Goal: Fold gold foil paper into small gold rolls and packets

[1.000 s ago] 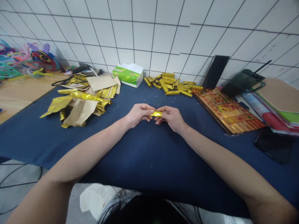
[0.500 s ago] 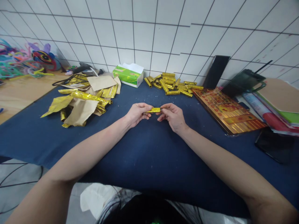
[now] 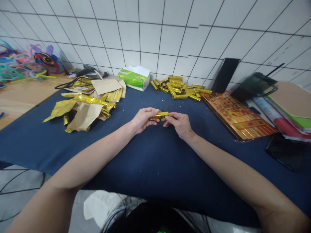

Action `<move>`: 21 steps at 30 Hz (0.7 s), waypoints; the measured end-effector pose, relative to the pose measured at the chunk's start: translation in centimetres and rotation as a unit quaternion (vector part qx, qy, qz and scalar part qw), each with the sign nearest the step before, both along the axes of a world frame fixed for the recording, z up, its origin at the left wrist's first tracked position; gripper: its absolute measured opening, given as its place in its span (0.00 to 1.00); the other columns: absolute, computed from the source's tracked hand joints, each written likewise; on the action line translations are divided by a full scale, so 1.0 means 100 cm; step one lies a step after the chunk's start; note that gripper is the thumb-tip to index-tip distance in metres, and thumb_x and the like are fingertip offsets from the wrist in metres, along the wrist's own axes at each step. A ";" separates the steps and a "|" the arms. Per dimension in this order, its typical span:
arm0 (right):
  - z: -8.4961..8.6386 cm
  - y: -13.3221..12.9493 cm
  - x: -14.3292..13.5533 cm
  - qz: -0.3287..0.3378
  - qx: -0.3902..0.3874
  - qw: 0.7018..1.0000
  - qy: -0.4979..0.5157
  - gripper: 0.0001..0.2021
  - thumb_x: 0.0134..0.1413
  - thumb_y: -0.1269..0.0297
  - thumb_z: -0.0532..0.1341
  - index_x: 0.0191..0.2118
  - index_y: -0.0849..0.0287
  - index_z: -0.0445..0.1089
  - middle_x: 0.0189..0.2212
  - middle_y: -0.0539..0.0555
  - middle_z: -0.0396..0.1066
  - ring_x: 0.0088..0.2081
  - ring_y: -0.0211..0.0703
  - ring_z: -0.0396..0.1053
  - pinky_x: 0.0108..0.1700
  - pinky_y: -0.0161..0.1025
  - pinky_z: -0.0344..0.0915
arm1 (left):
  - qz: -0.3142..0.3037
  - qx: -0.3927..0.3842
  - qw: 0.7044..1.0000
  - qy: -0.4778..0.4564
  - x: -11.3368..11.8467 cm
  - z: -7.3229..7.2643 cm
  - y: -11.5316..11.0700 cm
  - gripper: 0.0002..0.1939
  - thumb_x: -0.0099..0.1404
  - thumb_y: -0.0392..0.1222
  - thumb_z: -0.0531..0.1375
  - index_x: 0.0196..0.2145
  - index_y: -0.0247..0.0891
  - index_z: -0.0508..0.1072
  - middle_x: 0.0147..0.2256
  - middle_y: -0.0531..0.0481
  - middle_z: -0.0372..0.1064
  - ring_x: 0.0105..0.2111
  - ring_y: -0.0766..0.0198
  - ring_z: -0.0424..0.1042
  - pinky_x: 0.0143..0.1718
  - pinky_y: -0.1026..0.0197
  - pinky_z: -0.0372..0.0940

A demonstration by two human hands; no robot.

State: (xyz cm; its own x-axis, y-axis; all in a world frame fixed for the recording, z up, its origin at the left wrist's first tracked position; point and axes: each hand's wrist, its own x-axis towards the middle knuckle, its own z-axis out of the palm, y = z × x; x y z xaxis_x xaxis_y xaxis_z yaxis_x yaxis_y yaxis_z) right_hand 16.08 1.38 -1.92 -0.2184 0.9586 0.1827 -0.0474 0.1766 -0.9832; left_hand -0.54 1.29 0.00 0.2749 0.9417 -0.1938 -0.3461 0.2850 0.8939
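Note:
Over the middle of the dark blue cloth [image 3: 155, 152], my left hand [image 3: 145, 119] pinches a small gold foil roll [image 3: 162, 114] between thumb and fingers. My right hand [image 3: 178, 123] is at the roll's right end, its thumb and fingertips closed together there. The roll lies nearly level between the hands. Beyond them, against the wall, is a pile of gold rolls [image 3: 180, 96]. Crumpled gold foil [image 3: 63, 108] and brown paper pieces [image 3: 85, 116] lie to the left of my left hand.
A green tissue box [image 3: 133, 79] stands by the wall. Toward the right are an upright black phone [image 3: 225, 75], a patterned gold-red box [image 3: 239, 116], a dark mug [image 3: 254, 85], stacked papers and another dark device [image 3: 286, 152]. Colourful craft items [image 3: 46, 60] sit far left.
The gold roll has shifted slightly right, showing more of its length. My right hand's fingers have moved a little left and closed at its right end.

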 end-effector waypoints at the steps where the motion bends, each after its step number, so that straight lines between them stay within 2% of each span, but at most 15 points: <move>1: 0.000 0.000 0.000 -0.007 -0.002 1.000 0.004 0.06 0.43 0.63 0.62 0.28 0.60 0.73 0.23 0.49 0.73 0.19 0.34 0.67 0.24 0.34 0.65 | -0.002 0.009 1.000 0.001 0.000 0.000 0.000 0.04 0.58 0.33 0.60 0.31 0.28 0.71 0.22 0.47 0.71 0.19 0.71 0.70 0.20 0.71 0.66; 8: 0.000 0.001 0.002 0.031 -0.010 0.999 -0.001 0.09 0.44 0.59 0.62 0.31 0.59 0.73 0.24 0.49 0.73 0.19 0.33 0.67 0.23 0.33 0.64 | 0.016 0.016 1.000 0.005 0.000 0.001 0.000 0.02 0.56 0.28 0.59 0.29 0.26 0.72 0.20 0.49 0.70 0.18 0.72 0.69 0.20 0.72 0.66; 13: 0.000 0.002 0.001 0.012 -0.015 1.000 0.005 0.09 0.45 0.59 0.62 0.25 0.60 0.71 0.21 0.49 0.71 0.18 0.33 0.66 0.22 0.33 0.63 | 0.028 0.018 0.999 0.001 0.003 0.002 -0.003 0.03 0.56 0.29 0.60 0.30 0.27 0.72 0.21 0.50 0.70 0.18 0.72 0.69 0.20 0.71 0.66; 21: -0.002 0.003 0.002 0.019 -0.016 1.000 0.009 0.09 0.44 0.59 0.62 0.27 0.60 0.72 0.22 0.49 0.72 0.18 0.33 0.66 0.22 0.32 0.64 | 0.023 0.028 0.999 0.010 0.005 0.002 -0.003 0.05 0.54 0.26 0.59 0.31 0.26 0.72 0.22 0.49 0.70 0.18 0.72 0.68 0.21 0.70 0.66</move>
State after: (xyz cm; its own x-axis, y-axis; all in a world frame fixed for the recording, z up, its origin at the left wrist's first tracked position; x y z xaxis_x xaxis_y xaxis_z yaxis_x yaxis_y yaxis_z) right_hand 16.29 1.67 -2.11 -0.2527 0.9550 0.1555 -0.0708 0.1420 -0.9873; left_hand -0.03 0.97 0.19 0.2280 0.9627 -0.1455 -0.3391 0.2186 0.9150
